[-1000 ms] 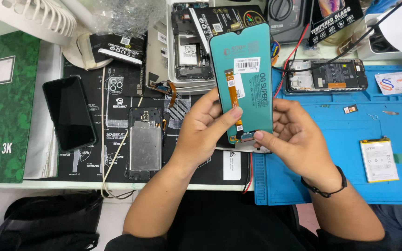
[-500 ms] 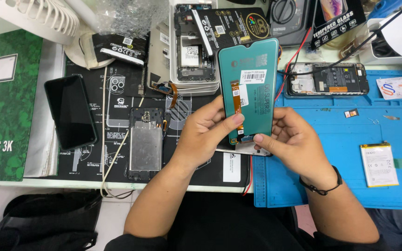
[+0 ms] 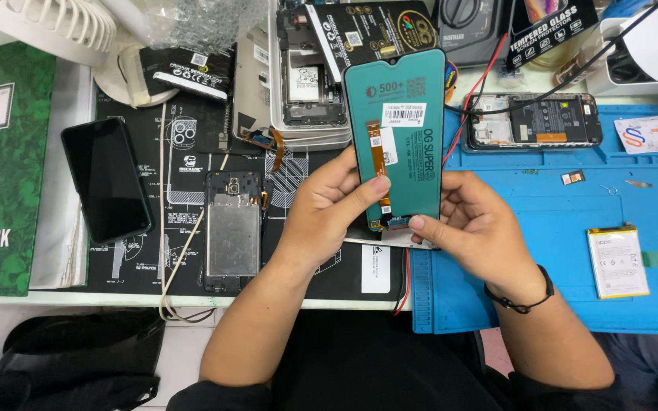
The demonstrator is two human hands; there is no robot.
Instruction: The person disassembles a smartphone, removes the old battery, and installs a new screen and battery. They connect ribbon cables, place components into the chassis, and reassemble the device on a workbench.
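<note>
Both hands held a teal phone screen upright above the counter; the left hand pinched its edge with its fingers, and the right hand gripped its bottom.

Both hands raised side by side, left hand and right hand, fingers curled in a pinch.

A pale workbench carries a black repair mat beside a blue silicone mat, evenly lit.
</note>
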